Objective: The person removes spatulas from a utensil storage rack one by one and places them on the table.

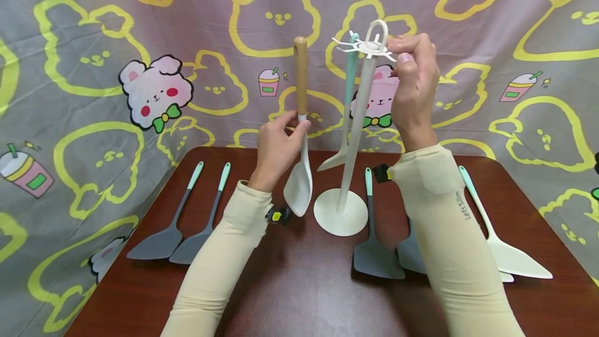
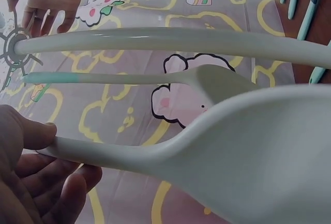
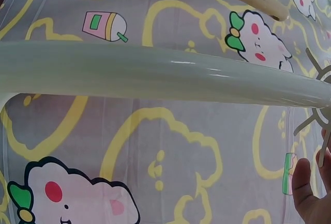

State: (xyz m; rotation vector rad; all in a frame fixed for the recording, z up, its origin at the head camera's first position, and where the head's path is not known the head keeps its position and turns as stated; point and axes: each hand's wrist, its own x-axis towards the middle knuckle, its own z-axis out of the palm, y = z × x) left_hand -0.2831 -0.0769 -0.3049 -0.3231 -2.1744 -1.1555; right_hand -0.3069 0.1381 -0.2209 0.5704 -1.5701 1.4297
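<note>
A white cooking spoon with a wooden handle hangs upright from my left hand, which pinches its neck, bowl downward. In the left wrist view, the thumb and fingers grip the spoon just behind its bowl. To the right stands a white utensil stand with a round base, a ring of hooks and a loop on top. My right hand pinches one hook at its top right. From a hook on the far side hangs a white spatula with a mint handle, just behind the pole.
Two grey spatulas with mint handles lie at the table's left. On the right are a grey spatula, another grey one partly behind my right sleeve, and a white spatula. A patterned curtain hangs behind the brown table.
</note>
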